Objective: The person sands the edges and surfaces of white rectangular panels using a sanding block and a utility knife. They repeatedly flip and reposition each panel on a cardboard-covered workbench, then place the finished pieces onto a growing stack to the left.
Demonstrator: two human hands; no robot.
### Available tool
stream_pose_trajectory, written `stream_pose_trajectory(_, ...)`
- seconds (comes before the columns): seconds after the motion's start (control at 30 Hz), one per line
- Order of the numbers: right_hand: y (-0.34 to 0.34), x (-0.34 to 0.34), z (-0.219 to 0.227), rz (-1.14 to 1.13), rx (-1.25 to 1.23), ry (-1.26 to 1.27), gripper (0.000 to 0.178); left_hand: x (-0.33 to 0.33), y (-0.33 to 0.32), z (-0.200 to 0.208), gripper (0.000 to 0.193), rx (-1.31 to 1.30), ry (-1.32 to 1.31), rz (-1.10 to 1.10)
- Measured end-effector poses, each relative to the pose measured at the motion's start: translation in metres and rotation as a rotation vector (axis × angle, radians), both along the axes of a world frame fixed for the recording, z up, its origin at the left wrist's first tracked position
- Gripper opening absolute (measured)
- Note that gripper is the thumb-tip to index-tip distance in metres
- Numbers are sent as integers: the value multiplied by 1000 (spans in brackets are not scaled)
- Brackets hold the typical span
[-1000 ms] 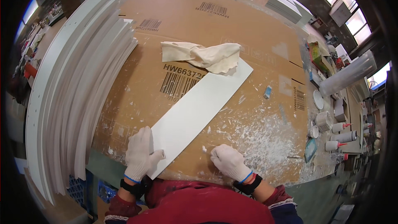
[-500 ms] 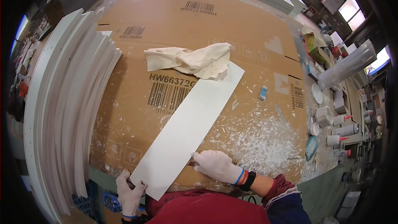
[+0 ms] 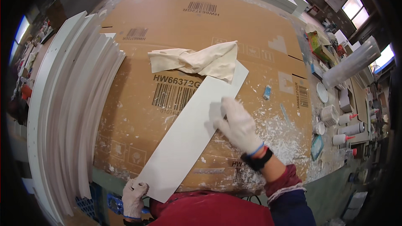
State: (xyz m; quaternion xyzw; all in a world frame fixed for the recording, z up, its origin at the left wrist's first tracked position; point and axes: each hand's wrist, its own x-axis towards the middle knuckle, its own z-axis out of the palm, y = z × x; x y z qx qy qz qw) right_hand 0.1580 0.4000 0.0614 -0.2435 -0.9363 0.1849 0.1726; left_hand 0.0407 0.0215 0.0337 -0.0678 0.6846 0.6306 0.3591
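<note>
A long white board [image 3: 188, 138] lies slantwise on the cardboard, its near end reaching my red apron. My left hand [image 3: 134, 194], in a knitted white glove, is closed on the board's near left corner. Over the board's right edge, about midway along, hovers my right hand [image 3: 240, 125], gloved too, thumb and fingers apart and holding nothing visible; its shadow falls on the white surface. A crumpled cream cloth [image 3: 201, 60] covers part of the board's far end.
Cardboard [image 3: 125, 129] covers the table, strewn with white flakes at right. A small blue block [image 3: 266, 92] and a thin flat strip [image 3: 209, 170] lie on it. Several white panels [image 3: 71, 113] stand at left. Bottles [image 3: 343, 139], tubs and a clear plastic roll [image 3: 351, 62] line the right.
My right hand has left the board's near right edge and moved forward over its middle, fingers opening out. My left hand stays at the near corner. The view has shifted slightly.
</note>
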Motion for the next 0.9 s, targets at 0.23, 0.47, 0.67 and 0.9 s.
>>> stream_pose_trajectory(0.23, 71, -107, 2, 102, 1, -151, 47, 16, -3, -14, 26, 269, -215, 66)
stream_pose_trajectory(0.47, -43, -62, 8, 711, -109, 28, 25, 20, 2, -9, 22, 164, -195, 60)
stream_pose_trajectory(0.67, -102, 50, -8, 309, 66, -220, 19, 12, -1, -13, 19, 203, -218, 67)
stream_pose_trajectory(0.9, -133, 74, -28, 227, 17, -274, 19, 7, -9, -5, 39, 196, -166, 22)
